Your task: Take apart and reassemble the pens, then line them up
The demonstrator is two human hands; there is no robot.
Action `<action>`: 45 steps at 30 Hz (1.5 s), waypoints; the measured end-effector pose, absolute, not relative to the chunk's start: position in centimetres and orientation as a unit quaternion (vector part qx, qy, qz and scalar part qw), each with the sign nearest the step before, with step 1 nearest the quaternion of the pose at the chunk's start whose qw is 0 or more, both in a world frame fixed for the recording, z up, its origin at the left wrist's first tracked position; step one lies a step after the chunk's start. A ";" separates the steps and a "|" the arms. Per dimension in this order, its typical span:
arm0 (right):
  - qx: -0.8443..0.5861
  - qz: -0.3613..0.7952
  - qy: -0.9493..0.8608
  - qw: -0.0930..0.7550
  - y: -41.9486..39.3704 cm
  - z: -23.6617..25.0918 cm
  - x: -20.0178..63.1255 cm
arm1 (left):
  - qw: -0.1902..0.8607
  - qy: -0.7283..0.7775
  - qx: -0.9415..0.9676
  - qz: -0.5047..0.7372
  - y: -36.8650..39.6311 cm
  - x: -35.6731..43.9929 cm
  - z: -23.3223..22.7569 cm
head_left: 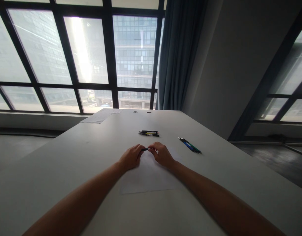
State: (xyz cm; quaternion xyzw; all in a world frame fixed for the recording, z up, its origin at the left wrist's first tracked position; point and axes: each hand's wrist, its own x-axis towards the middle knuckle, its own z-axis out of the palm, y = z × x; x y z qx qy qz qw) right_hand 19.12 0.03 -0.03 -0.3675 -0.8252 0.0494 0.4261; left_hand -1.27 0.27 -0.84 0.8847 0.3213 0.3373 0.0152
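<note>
Above the far part of a white sheet of paper [151, 178], my left hand [132, 156] and my right hand [162, 154] meet, fingertips almost together. Between them is a dark pen [144, 149], pinched by the left fingers at one side and by the right fingertips at its other end. Most of the pen is hidden by the fingers. Just beyond the hands lies a group of several dark pens [149, 133], side by side. To the right of my right hand rests another group of pens [190, 146] with blue and green barrels, set at a slant.
The long white table [74, 167] stretches away toward the windows. Printed papers [100, 115] lie at its far left corner. Two dark round spots [149, 112] show near the far edge. A blue-grey curtain [181, 55] hangs behind.
</note>
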 end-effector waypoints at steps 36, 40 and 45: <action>-0.360 -0.078 -0.876 0.310 -0.4 0.6 19.5 | -0.039 0.292 0.901 0.319 0.2 -1.1 -0.8; -0.372 -0.078 -0.875 0.299 -0.4 0.8 19.5 | -0.055 0.284 0.903 0.316 0.1 -1.2 -0.7; -0.369 -0.076 -0.877 0.299 -0.3 0.9 19.4 | -0.060 0.284 0.899 0.327 0.2 -1.2 -0.8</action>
